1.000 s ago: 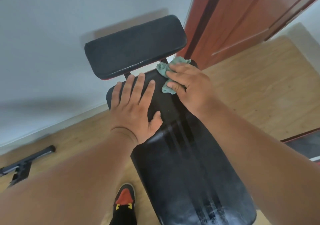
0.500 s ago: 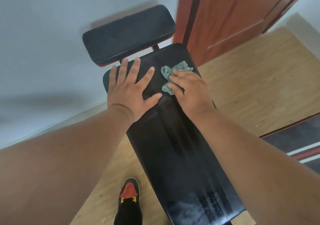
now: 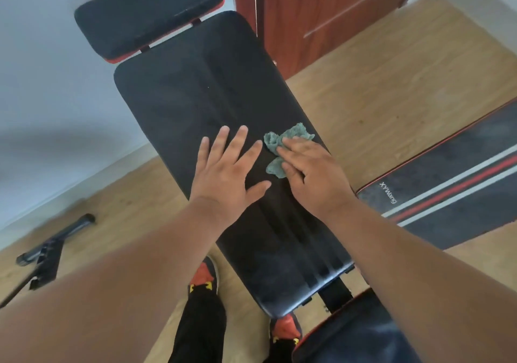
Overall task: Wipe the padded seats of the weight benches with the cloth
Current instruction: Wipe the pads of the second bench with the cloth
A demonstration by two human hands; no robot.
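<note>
A long black padded bench pad (image 3: 195, 91) runs from the upper middle down to the lower right. Beyond it sits a separate black headrest pad (image 3: 148, 10) with a red underside. My left hand (image 3: 229, 175) lies flat on the long pad, fingers spread, holding nothing. My right hand (image 3: 313, 178) presses a crumpled green cloth (image 3: 282, 144) onto the pad near its right edge. Dark streaks run along the pad toward its near end. A second black pad (image 3: 352, 334) with a red edge shows at the bottom right.
Another bench pad (image 3: 453, 189) with red and white stripes lies at the right. A red-brown door (image 3: 321, 13) stands behind. A black metal bar (image 3: 56, 239) rests on the wooden floor at left. My shoes (image 3: 204, 276) stand beside the bench. A white wall fills the upper left.
Both hands have slid down the long pad toward me, the right one dragging the cloth along. The far end of the pad is now uncovered.
</note>
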